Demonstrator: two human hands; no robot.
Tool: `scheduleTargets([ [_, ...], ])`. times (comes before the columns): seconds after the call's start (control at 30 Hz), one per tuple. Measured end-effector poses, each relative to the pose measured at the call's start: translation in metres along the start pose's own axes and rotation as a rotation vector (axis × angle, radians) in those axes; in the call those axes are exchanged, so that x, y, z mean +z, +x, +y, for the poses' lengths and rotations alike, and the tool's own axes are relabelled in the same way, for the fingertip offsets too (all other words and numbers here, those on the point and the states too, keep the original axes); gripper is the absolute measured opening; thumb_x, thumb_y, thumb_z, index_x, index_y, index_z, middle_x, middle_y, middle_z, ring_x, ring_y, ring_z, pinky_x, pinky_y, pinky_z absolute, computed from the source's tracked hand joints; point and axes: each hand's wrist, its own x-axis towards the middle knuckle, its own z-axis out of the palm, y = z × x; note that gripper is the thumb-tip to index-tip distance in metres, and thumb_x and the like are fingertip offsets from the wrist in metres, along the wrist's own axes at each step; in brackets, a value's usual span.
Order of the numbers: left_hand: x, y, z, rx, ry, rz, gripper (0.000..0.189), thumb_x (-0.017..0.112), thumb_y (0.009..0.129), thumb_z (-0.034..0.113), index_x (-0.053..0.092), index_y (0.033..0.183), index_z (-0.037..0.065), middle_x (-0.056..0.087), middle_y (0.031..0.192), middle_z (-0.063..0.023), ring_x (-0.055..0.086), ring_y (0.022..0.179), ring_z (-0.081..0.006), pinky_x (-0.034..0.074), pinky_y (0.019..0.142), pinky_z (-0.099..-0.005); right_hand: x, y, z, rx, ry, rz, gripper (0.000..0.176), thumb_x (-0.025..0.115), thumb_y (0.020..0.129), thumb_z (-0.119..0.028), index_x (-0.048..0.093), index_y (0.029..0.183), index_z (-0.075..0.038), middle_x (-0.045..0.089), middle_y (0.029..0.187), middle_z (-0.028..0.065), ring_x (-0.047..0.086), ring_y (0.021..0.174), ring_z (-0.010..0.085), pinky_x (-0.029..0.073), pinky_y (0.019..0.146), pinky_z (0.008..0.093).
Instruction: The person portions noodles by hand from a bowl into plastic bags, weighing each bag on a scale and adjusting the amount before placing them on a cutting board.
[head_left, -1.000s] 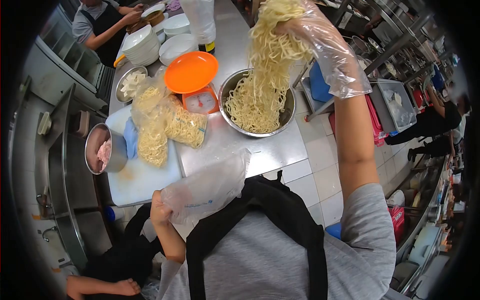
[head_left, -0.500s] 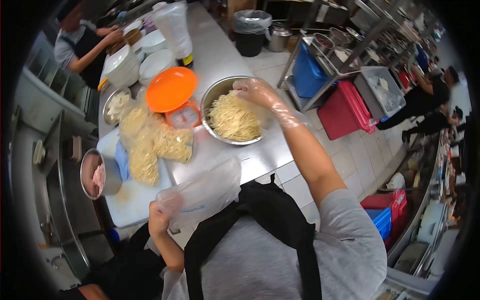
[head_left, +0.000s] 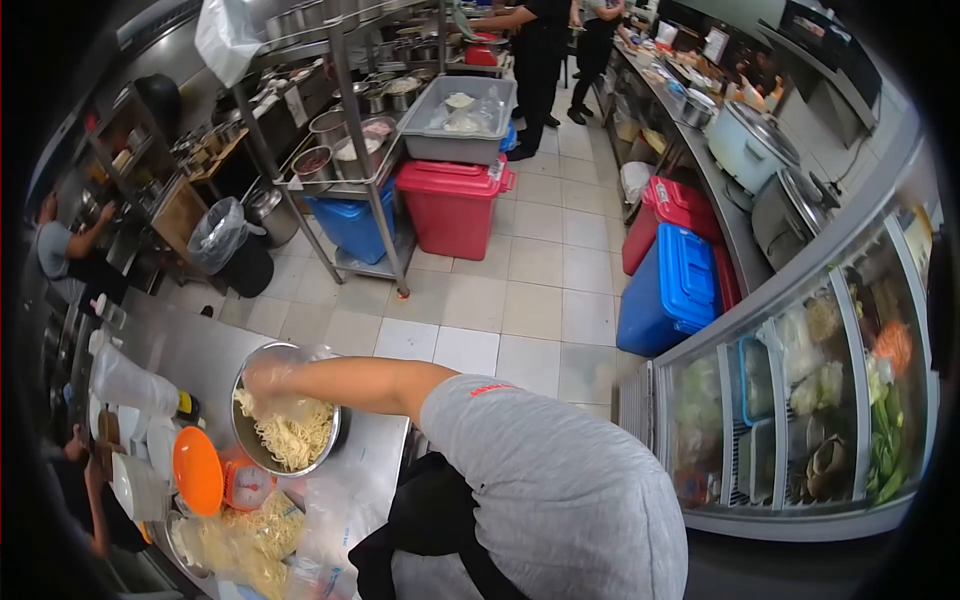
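Head view: plastic-gloved right hand (head_left: 268,378) over stringy noodles (head_left: 292,437) in steel bowl (head_left: 337,432).

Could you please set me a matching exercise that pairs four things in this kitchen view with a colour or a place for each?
Things:
1. right hand
2. scale plate
3. lidded bin
4. tub

Colour or place:
A. orange, on the counter
B. grey, above the red bin
C. red, on the tiled floor
D. in a clear glove, at the metal bowl of noodles

Pairs: 1-D, 2-A, 3-C, 4-B.
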Motion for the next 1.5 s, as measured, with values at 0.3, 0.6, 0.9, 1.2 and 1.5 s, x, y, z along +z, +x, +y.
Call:
scheduleTargets([
  [0.3, -0.031, 0.001, -0.034, 0.009, 0.197, 0.102, 0.038, 0.052, 0.084, 0.02, 0.048, 0.115, -0.003, 0.048, 0.117, -0.0162, 0.044, 0.11, -0.0252, 0.034, 0.095, -0.0375, 0.017, -0.012, 0.0, -0.358, -0.105, 0.475, 0.012, 0.062, 0.062, -0.015, 0.062, 0.069, -0.005, 0.059, 0.069, 0.0141, 0.059, 0.072, 0.0305, 0.047, 0.064, 0.0434],
  [0.6, -0.018, 0.002, -0.015, 0.053, -0.112, 0.109, 0.019, 0.06, 0.079, 0.005, 0.061, 0.096, -0.004, 0.058, 0.085, -0.0016, 0.053, 0.075, -0.008, 0.042, 0.066, -0.0197, -0.021, -0.05, -0.016, -0.127, -0.295, -0.618, 0.082, 0.074, 0.06, -0.022, 0.036, 0.132, -0.024, 0.047, 0.127, 0.0121, 0.043, 0.119, 0.0294, 0.036, 0.097, 0.0425],
  [0.9, -0.014, -0.013, -0.019, 0.024, -0.351, 0.138, 0.018, 0.055, 0.077, -0.008, 0.061, 0.094, -0.006, 0.055, 0.082, -0.0002, 0.049, 0.074, -0.0059, 0.038, 0.067, -0.0184, -0.116, -0.022, -0.048, -0.185, 0.055, -0.4, 0.06, 0.076, 0.055, -0.02, 0.057, 0.111, -0.006, 0.062, 0.098, 0.0167, 0.06, 0.092, 0.0237, 0.048, 0.082, 0.0324],
  [1.2, -0.01, -0.01, -0.022, 0.069, -0.308, 0.156, 0.013, 0.056, 0.077, -0.008, 0.06, 0.088, -0.005, 0.055, 0.085, -0.0018, 0.048, 0.077, -0.007, 0.038, 0.068, -0.0186, -0.194, -0.031, -0.078, -0.343, 0.083, -0.079, 0.055, 0.075, 0.056, -0.019, 0.059, 0.105, 0.001, 0.063, 0.09, 0.0117, 0.059, 0.083, 0.018, 0.047, 0.077, 0.027],
  [1.5, -0.008, -0.015, -0.015, 0.089, -0.309, 0.158, 0.013, 0.058, 0.077, -0.007, 0.06, 0.089, -0.005, 0.054, 0.085, -0.001, 0.048, 0.076, -0.0067, 0.037, 0.067, -0.0182, -0.225, -0.066, -0.091, -0.558, 0.874, 0.109, 0.042, 0.061, 0.076, -0.032, 0.061, 0.103, -0.001, 0.056, 0.11, 0.0122, 0.057, 0.093, 0.0182, 0.046, 0.078, 0.0317],
])
